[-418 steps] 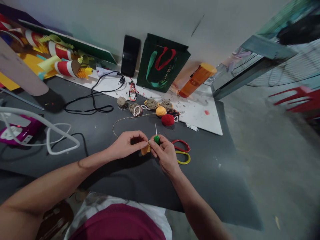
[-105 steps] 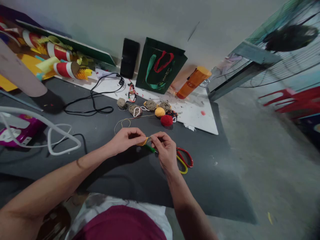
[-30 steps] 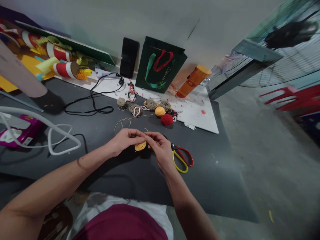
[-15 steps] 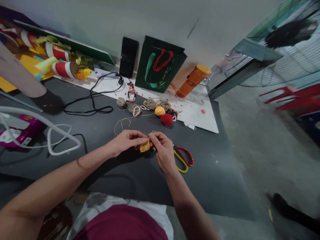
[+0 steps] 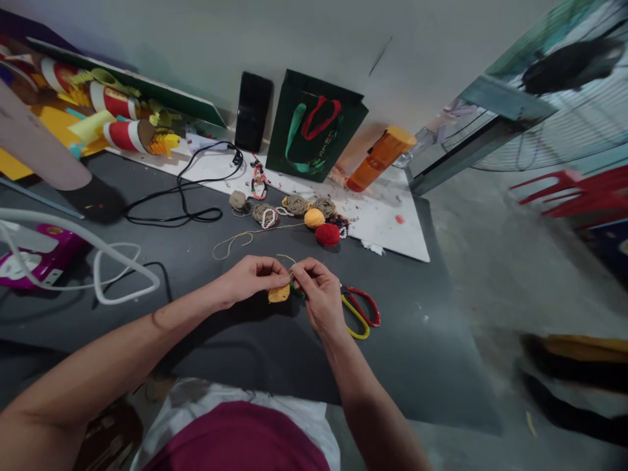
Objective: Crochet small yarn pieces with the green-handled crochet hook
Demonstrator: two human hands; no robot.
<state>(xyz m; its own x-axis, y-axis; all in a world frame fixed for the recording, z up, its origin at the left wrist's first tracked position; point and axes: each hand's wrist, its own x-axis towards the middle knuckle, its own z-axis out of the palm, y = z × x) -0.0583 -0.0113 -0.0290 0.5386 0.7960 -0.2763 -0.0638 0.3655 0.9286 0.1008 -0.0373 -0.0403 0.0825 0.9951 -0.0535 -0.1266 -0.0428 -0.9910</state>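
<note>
Over the middle of the dark table, my left hand [image 5: 258, 276] pinches a small yellow knitted piece [image 5: 279, 294], which hangs below its fingertips. My right hand [image 5: 316, 288] is closed beside it, its fingertips pinched on thin yarn at the piece's top edge. A short yarn end [image 5: 285, 256] sticks up between the hands. Something green, partly hidden, shows between them. Scissors with red and yellow handles [image 5: 362, 313] lie just right of my right hand. Beyond the hands are a yellow yarn ball [image 5: 314, 218] and a red yarn ball [image 5: 327, 235].
Brown yarn bundles [image 5: 296, 205] lie farther back. A dark green bag [image 5: 316, 125], a black phone [image 5: 253, 111] and an orange bottle [image 5: 381, 159] stand near the wall. Black cable [image 5: 182, 190] and a white hose [image 5: 126, 297] are at the left. A person's legs [image 5: 574, 373] show at the right.
The yellow piece has shifted slightly left and down, and a yarn end now sticks up above the hands. The loose yarn behind has moved left. More of the person's legs shows.
</note>
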